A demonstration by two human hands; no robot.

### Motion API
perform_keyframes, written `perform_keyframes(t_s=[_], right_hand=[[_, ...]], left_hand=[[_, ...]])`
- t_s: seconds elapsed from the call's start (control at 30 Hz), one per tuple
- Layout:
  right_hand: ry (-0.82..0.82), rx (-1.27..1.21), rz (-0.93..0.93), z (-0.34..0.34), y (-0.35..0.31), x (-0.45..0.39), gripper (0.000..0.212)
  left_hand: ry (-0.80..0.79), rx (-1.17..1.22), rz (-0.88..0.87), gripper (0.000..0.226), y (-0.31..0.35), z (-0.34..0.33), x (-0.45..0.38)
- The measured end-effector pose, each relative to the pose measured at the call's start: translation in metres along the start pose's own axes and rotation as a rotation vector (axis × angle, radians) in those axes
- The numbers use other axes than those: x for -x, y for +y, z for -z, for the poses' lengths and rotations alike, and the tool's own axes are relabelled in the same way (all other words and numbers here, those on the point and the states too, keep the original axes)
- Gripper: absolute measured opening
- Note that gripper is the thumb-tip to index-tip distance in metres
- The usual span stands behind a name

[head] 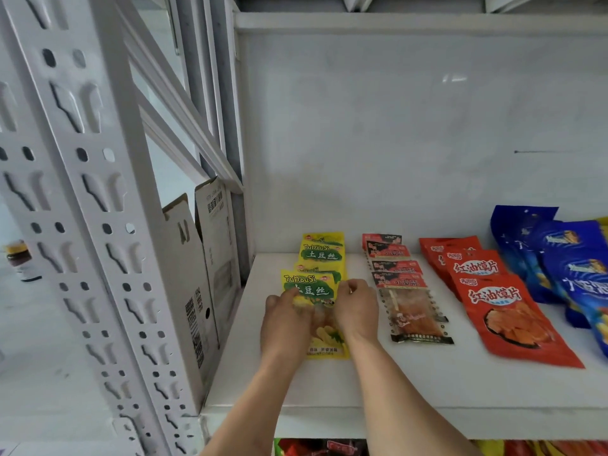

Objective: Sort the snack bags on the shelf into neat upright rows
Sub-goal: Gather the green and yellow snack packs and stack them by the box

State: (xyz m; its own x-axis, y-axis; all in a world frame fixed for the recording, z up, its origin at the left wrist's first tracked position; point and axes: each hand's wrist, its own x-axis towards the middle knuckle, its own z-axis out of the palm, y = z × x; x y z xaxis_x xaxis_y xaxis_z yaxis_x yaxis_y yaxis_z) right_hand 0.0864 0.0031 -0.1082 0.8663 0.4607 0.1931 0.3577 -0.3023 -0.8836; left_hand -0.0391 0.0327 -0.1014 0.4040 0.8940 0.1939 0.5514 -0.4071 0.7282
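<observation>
Snack bags lie in overlapping rows on the white shelf (411, 383). At the left is a row of yellow bags; the front yellow bag (311, 287) lies flat under both my hands. My left hand (284, 320) presses on its left side and my right hand (357, 307) grips its right edge. Right of them runs a row of red-and-black bags (411, 311), then a row of red bags (506, 317), then blue bags (572, 268) at the far right.
A white perforated rack upright (98, 225) stands at the left, with cardboard boxes (204, 274) against the shelf's left end. The white back wall (411, 126) closes the shelf behind. More snack bags (329, 447) show on the shelf below. A small bottle (21, 260) sits far left.
</observation>
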Motion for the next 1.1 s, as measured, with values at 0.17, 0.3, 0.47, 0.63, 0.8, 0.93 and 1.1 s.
perform_keyframes(t_s=[0.17,0.3,0.47,0.63,0.8,0.93,1.1], right_hand=[[-0.024,0.066,0.013,0.002,0.003,-0.001,0.031],[-0.036,0.074,0.013,0.001,0.005,-0.003,0.031],[-0.039,0.078,0.012,0.005,0.006,-0.006,0.038],[-0.104,0.149,0.055,0.008,0.009,-0.013,0.049],[-0.186,0.305,0.121,0.001,0.010,-0.019,0.041],[-0.214,0.288,0.148,-0.009,0.009,-0.027,0.045],[-0.248,0.196,0.057,-0.012,0.006,-0.050,0.062]], left_hand=[[-0.002,-0.172,0.036,0.050,-0.003,-0.007,-0.004],[-0.044,-0.219,-0.018,0.051,-0.007,-0.011,-0.009],[-0.033,-0.055,0.021,0.063,-0.010,-0.011,-0.020],[-0.016,-0.085,0.092,0.063,-0.011,-0.010,-0.049],[-0.133,-0.126,0.075,0.066,-0.014,-0.019,-0.072],[-0.116,-0.120,0.070,0.066,-0.015,-0.025,-0.077],[-0.106,-0.001,0.123,0.076,-0.013,-0.024,-0.093]])
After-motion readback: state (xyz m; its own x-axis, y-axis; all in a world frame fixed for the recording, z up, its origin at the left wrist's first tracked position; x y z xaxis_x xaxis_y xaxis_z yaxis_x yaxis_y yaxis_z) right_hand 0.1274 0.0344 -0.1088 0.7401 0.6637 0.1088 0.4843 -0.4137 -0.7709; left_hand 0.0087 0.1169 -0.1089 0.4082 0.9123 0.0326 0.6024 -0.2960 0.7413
